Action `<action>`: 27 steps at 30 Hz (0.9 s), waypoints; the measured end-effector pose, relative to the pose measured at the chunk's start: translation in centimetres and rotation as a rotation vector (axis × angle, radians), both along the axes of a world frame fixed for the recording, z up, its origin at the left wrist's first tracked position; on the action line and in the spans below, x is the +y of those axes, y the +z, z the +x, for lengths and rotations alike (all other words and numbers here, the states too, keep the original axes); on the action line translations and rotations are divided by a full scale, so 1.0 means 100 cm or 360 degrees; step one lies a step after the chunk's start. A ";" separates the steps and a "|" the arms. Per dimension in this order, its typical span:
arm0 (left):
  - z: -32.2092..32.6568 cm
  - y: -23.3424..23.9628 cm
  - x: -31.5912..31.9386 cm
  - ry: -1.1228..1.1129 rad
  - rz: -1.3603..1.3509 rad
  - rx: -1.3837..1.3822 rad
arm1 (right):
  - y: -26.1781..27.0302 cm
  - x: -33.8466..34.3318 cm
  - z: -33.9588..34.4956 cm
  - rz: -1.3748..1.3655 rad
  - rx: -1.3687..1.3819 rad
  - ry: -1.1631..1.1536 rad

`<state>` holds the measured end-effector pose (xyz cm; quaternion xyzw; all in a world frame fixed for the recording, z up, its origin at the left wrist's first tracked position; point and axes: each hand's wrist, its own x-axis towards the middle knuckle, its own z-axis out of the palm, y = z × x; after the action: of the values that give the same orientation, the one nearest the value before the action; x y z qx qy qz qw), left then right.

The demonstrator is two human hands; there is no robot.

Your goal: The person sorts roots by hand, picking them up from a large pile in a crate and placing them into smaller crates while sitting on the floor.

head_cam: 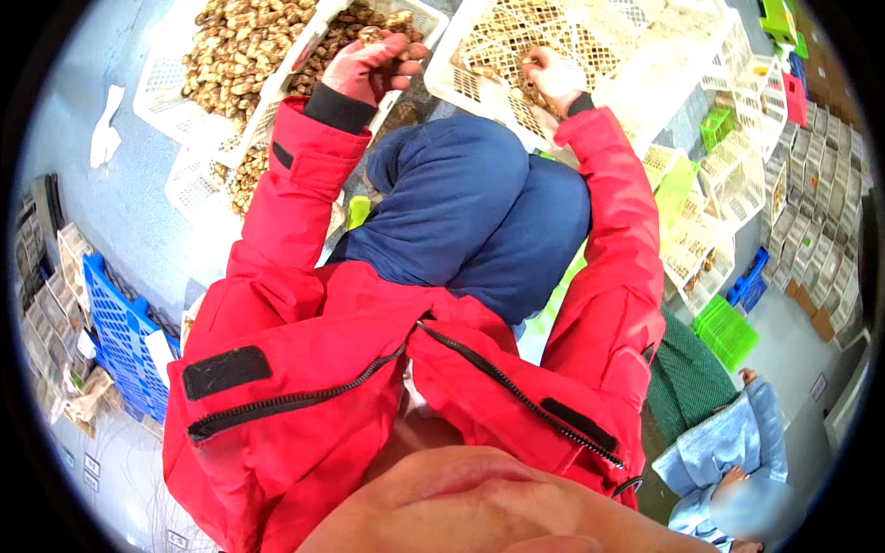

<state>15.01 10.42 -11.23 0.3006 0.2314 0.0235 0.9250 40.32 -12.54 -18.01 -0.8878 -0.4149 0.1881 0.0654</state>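
My left hand (377, 68) is curled around a couple of brown-and-pale pieces (372, 34) that look like mushrooms. It is over a narrow white plastic crate (429, 21) holding darker pieces of the same kind. My right hand (556, 77) reaches into a white lattice basket (460, 104) with its fingers bent inward. A few mushroom-like pieces (536, 98) lie on the lattice by its fingers. Whether the right fingers grip one is not clear.
A heap of pale mushroom-like pieces (242, 52) fills a white crate at left, with another crate (193, 183) below it. White baskets (733, 176) and stacked green baskets (726, 333) stand at right. A seated person (726, 435) is at lower right. A blue plastic pallet (128, 332) leans at left.
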 end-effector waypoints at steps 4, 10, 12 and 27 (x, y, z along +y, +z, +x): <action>0.002 0.001 -0.003 0.0134 -0.0058 -0.0098 | 0.037 -0.009 0.001 0.1501 0.2109 -0.0804; 0.004 0.009 -0.017 0.0114 -0.0036 -0.0077 | 0.114 0.027 -0.029 0.1901 0.2673 -0.0121; 0.002 0.015 -0.019 0.0083 -0.0025 -0.0063 | 0.124 0.025 -0.031 0.1825 0.2462 -0.0242; -0.025 0.007 -0.004 0.0146 -0.0187 -0.0280 | 0.153 0.080 0.011 0.0971 0.0515 0.0000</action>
<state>12.49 10.01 -10.48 0.2318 0.1638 0.0785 0.9557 41.45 -4.54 -2.70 -0.7860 -0.4365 0.1936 0.3926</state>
